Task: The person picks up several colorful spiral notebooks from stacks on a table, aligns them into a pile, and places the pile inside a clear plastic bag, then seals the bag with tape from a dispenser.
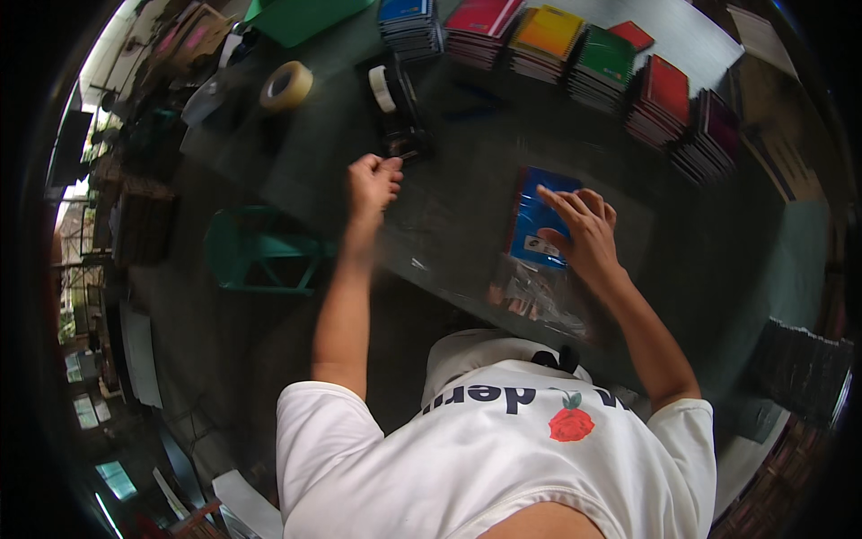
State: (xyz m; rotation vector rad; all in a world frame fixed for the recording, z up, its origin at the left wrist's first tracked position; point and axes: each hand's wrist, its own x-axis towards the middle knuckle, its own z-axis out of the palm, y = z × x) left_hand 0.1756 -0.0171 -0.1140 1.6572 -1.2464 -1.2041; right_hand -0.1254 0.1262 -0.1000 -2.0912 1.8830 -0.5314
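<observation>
We look steeply down from the wearer's head through a wide fisheye. The white shirt (pixel 485 467) sits nearest us, the table (pixel 462 216) farther out.

- Packaged notebook (pixel 530 216): blue cover, white label, reddish left edge; wrapper (pixel 539 292) transparent.
- Tape dispenser (pixel 409 126): black body; mounted roll (pixel 382 90) whitish.
- Loose tape roll (pixel 303 83): yellowish tan.
- Notebook stacks, left to right: blue (pixel 406 13), pinkish red (pixel 482 20), yellow (pixel 546 34), green (pixel 603 58), red (pixel 664 90), dark purple (pixel 716 130).
- Small flat item (pixel 631 35) behind the green stack: red.
- Tool (pixel 471 106): apparently dark blue; blurred.
- Surface (pixel 709 242): dark grey-green.
- Bin (pixel 301 20): bright green.
- Stool (pixel 224 238): teal green.
- Shirt (pixel 485 458): white, dark lettering, red rose print with green leaves.
</observation>
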